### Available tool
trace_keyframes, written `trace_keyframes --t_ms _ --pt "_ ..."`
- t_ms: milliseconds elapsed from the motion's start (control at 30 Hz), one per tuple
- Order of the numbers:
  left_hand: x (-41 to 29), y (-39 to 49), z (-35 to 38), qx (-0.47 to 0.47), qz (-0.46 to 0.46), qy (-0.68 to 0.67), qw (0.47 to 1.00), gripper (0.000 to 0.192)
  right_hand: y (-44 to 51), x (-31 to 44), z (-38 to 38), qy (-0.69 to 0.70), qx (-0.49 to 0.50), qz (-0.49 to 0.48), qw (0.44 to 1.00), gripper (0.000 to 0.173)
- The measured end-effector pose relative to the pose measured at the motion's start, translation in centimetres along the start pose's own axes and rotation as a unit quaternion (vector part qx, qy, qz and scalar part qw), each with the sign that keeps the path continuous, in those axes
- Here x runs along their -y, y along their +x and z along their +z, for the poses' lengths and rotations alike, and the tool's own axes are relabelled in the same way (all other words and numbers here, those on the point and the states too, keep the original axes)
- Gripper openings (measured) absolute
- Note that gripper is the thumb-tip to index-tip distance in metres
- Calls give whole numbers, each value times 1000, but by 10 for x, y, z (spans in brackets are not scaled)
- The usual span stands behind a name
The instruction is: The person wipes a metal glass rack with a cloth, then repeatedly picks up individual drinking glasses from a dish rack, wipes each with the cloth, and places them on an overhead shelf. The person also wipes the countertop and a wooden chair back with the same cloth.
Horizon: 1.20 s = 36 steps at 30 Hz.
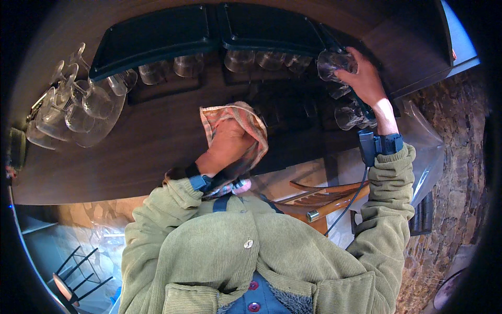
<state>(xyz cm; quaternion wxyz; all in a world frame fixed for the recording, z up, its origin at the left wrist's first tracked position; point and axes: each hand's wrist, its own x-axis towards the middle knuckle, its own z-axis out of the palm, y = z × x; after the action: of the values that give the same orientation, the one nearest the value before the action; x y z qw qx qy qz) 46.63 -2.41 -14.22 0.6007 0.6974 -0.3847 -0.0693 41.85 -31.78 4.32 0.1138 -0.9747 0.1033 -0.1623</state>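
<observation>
My left hand (229, 137) is wrapped around a checked orange cloth (257, 121), bunched in front of my chest. Up on the right, my right hand (366, 78) reaches out and grips a clear drinking glass (328, 64) between thumb and fingers. This glass is beside the right end of a row of clear glasses (240, 61), partly hidden by two dark green trays (270, 25). Below my right hand, more clear glasses (347, 117) sit close to my wrist.
Several stemmed glasses (96, 102) cluster at the left of the dark wooden counter (157, 117). A wooden chair (337, 200) is below the counter's edge. Clear plastic sheeting (423, 145) hangs near the stone wall (462, 129). A cable (349, 206) trails from my right wrist device.
</observation>
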Motion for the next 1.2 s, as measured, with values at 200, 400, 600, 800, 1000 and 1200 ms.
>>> trace_keyframes --t_ms 200,400,600,800,1000,1200 --pt "4 4 -17 7 31 22 999 14 7 10 1 -11 62 27 998 70" --pt "4 8 -17 3 36 -4 999 12 23 7 13 -37 83 4 996 68" --pt "8 8 -18 8 42 3 999 12 32 9 9 -8 149 35 988 68" --pt "10 9 -19 21 51 -45 997 15 35 9 15 -9 165 24 986 71" --pt "7 9 -18 24 45 -45 998 15 41 3 34 -33 178 26 983 71" --pt "7 11 -18 26 37 -28 999 16 40 19 40 -94 203 66 972 64"
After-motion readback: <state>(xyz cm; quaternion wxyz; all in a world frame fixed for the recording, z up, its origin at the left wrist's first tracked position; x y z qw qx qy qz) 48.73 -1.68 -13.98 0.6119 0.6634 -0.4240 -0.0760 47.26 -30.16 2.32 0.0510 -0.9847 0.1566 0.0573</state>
